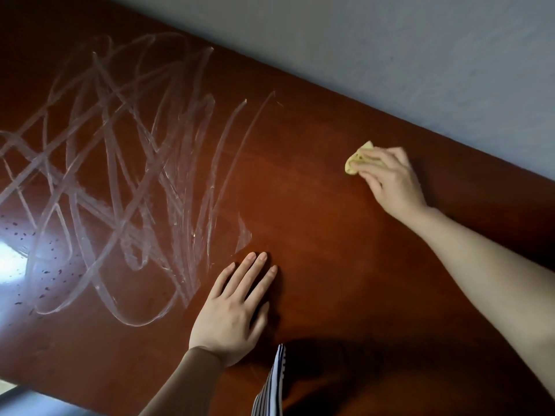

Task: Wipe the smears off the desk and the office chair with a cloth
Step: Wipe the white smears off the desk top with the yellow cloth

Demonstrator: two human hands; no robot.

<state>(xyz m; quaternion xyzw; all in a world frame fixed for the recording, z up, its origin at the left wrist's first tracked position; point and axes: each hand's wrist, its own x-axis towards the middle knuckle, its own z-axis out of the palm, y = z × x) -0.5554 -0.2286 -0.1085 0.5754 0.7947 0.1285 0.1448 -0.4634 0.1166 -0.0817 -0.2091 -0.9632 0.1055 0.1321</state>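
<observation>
Closest to me, at the bottom edge of my view, a strip of blue-and-white striped fabric (pixel 271 385) hangs over the near side of the desk (pixel 330 280), a glossy reddish-brown wooden top that fills most of the picture. Just left of the fabric my left hand (pixel 231 307) comes out of a snug tan sleeve (pixel 192 379) and lies flat on the wood, palm down, fingers straight and close together, holding nothing. Its fingertips sit just beside the lower right fringe of the smears (pixel 120 175), a tangle of pale, looping streaks spread across the left half of the desk. A bright glare (pixel 12 259) washes out the desk's left edge, with small dark specks around it. The right half of the top, between my two hands, looks plain and dark. Farther out, near the desk's far edge, my right hand (pixel 390 178) reaches with a bare forearm and grips a bunched yellow cloth (pixel 356 162), fingers curled over it and pressing it to the wood, well apart from the streaks. Beyond the desk rises a plain grey wall (pixel 390 55).
</observation>
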